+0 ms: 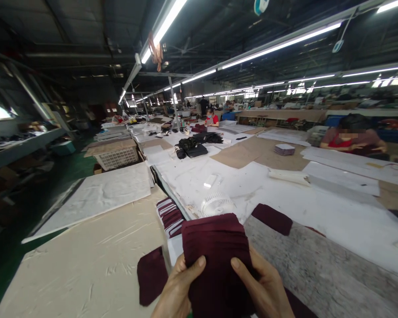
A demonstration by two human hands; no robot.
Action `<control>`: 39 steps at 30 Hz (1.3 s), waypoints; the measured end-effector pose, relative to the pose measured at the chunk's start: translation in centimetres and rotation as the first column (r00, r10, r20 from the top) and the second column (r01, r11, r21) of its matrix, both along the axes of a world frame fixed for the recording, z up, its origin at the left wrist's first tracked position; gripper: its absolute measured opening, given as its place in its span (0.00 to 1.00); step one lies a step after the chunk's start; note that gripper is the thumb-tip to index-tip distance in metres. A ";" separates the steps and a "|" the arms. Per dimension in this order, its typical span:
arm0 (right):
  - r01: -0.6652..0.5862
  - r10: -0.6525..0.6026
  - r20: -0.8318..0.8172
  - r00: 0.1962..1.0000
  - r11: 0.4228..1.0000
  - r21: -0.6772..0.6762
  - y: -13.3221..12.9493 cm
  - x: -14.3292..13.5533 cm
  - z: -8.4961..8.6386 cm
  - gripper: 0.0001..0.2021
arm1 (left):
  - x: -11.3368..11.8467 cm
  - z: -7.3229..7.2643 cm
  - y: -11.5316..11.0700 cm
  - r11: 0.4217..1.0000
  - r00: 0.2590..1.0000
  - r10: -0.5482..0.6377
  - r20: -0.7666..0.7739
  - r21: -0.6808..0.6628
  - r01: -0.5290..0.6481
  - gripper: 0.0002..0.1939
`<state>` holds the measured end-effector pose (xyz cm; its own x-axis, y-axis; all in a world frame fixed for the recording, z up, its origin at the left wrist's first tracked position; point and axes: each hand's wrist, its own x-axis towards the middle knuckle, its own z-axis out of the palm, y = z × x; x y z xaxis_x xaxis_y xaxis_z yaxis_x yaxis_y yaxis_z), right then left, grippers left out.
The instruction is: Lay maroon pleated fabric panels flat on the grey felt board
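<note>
Both my hands hold one stack of maroon fabric pieces [217, 260] upright in front of me, its layered edges fanned at the top. My left hand [181, 285] grips the left side, thumb on the near face. On the opposite side, my right hand [263, 280] grips it the same way; the fingers behind the stack are mostly hidden. A single maroon piece [151, 276] lies left of my left hand. Another maroon piece [272, 218] rests beyond my right hand. Just past the stack sits a bundle of maroon and white pieces [170, 216].
A white fan [218, 204] stands on the white table [185, 179] behind the stack. Farther back are dark garments [197, 143] and a small pile of pale pieces [284, 149]. A plastic crate [116, 157] is at left. A person [353, 137] sits across the table at right.
</note>
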<state>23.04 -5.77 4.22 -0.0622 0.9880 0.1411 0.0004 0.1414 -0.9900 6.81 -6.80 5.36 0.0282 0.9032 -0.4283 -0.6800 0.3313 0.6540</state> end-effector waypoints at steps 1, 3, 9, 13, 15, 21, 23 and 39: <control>0.006 -0.006 -0.005 1.000 1.000 0.027 0.1 0.2 0.0 0.13 | -0.2 -0.1 0.1 1.000 1.000 -0.004 -0.005 -0.008 0.003 0.12; 0.064 -0.066 0.016 0.998 0.991 0.121 0.3 0.6 0.5 0.17 | -0.6 -0.3 0.4 1.000 0.999 -0.022 -0.029 -0.016 0.022 0.13; 0.036 -0.098 0.187 0.978 0.950 0.309 1.2 1.8 2.5 0.13 | -1.0 -0.3 0.2 0.998 0.995 -0.067 -0.071 0.012 0.068 0.13; -0.064 0.065 -0.009 0.998 0.996 0.063 1.4 1.6 2.6 0.10 | -0.9 0.2 -0.1 0.998 0.996 -0.052 -0.067 0.019 0.054 0.13; -0.127 0.127 -0.089 0.988 0.992 0.007 1.4 1.2 2.6 0.07 | -1.0 0.4 -0.1 0.998 0.996 -0.055 -0.070 0.028 0.057 0.14; -0.032 0.034 -0.111 0.993 0.999 0.025 1.6 0.6 3.2 0.13 | -1.1 0.4 -0.1 0.995 0.995 -0.091 -0.048 0.022 0.092 0.12; 0.012 -0.010 -0.098 0.995 1.000 0.018 1.6 0.5 3.4 0.14 | -0.8 0.5 -0.3 0.998 0.998 -0.057 -0.040 0.025 0.058 0.13; 0.198 -0.201 0.044 0.979 0.978 0.063 1.3 0.0 2.1 0.08 | 0.5 1.2 -0.7 1.000 1.000 -0.012 0.014 -0.022 0.012 0.15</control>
<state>23.03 -4.43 6.29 0.1268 0.9716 0.1998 0.0838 0.1902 -0.9782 7.27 -7.48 6.58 0.0448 0.8932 -0.4475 -0.6850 0.3535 0.6370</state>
